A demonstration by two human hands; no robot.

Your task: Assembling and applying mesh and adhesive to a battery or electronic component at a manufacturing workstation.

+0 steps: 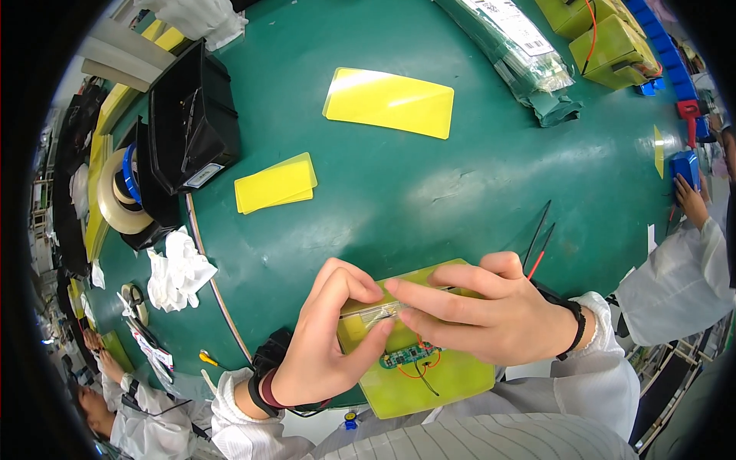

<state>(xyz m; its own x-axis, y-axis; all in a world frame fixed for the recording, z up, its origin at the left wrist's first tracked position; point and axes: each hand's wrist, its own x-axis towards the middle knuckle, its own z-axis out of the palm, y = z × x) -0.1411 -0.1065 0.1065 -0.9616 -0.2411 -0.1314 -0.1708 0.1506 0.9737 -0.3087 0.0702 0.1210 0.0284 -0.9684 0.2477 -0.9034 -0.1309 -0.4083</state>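
A yellow-wrapped block, apparently a battery pack [429, 383], lies in front of me at the table's near edge. On it sits a green circuit board [408, 356] with thin red and black wires. A clear shiny strip [377, 313] runs across its upper part. My left hand [326, 330] curls in from the left, thumb and forefinger closed around the strip. From the right my right hand [491, 310] reaches over the pack with its fingers stretched out; two fingertips rest by the strip, and its thumb is hidden. Red and black leads [541, 249] stick out beyond that hand.
Yellow sheets [391, 103] and smaller yellow cards [276, 184] lie ahead. At left are a black bin [192, 123], a tape roll [123, 192], crumpled white cloth [180, 268] and scissors [149, 341]. A plastic-wrapped bundle [514, 50] and yellow packs [613, 54] sit far right. Co-workers flank me.
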